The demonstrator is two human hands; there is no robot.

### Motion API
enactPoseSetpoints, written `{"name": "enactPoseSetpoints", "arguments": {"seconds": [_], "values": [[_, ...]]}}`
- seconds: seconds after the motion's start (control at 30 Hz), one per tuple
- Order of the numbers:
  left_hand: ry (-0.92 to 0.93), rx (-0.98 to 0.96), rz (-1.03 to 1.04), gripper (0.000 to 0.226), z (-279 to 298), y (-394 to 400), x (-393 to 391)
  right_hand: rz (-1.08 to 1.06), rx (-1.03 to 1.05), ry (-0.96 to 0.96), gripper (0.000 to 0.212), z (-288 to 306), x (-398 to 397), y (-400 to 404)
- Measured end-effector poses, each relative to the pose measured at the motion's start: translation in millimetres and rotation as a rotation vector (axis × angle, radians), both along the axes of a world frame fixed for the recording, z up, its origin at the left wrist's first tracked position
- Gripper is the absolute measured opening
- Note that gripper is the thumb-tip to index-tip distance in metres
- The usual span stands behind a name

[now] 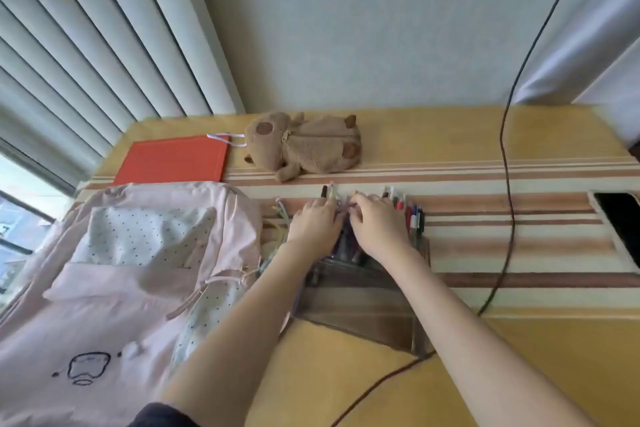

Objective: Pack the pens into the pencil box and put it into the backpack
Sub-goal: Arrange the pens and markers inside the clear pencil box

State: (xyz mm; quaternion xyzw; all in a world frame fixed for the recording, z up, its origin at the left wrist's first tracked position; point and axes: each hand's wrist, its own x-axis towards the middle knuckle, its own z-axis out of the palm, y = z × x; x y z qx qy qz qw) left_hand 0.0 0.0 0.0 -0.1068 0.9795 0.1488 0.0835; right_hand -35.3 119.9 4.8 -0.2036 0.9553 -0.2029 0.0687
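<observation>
A row of pens (412,210) lies on the striped cloth in the middle of the table. Both my hands rest on that row: my left hand (317,224) on its left part, my right hand (375,225) on the middle, fingers curled around some pens. A clear pencil box (360,305) lies just in front of the pens, under my forearms. The pink backpack (114,274) lies flat at the left, touching the pens' left end. More pens (327,191) stick out beyond my fingertips.
A brown plush pouch (304,146) and a red folder (173,160) lie at the far side of the table. A black cable (505,184) runs across the right part. A dark phone (621,222) lies at the right edge. Blinds hang at the left.
</observation>
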Motion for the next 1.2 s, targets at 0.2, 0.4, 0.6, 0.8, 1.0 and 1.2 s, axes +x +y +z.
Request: {"name": "enactPoseSetpoints", "arguments": {"seconds": [0.2, 0.4, 0.6, 0.8, 1.0, 1.2], "values": [[0.114, -0.125, -0.061, 0.039, -29.6, 8.3, -6.2, 0.016, 0.021, 0.146, 0.03, -35.0, 0.7, -5.6], [0.334, -0.174, -0.035, 0.031, -28.1, 7.9, 18.0, 0.076, -0.031, 0.297, 0.027, -34.2, 16.8, -8.3], [0.519, -0.072, -0.01, 0.022, -20.6, 6.2, 68.6, 0.095, -0.01, 0.442, 0.024, -21.1, 61.3, 2.7], [0.77, 0.019, 0.055, 0.016, -12.4, -0.7, 116.1, 0.1, 0.153, 0.546, 0.031, 20.1, 95.0, 24.8], [0.834, 0.539, 0.189, 0.035, 4.1, -6.3, 130.7, 0.046, -0.078, 0.513, 0.031, 38.8, 99.6, 38.3], [0.623, 1.189, 0.278, 0.035, -6.9, -10.0, 153.5, 0.156, -0.314, 0.393, 0.028, 34.9, 96.7, 25.5]]}}
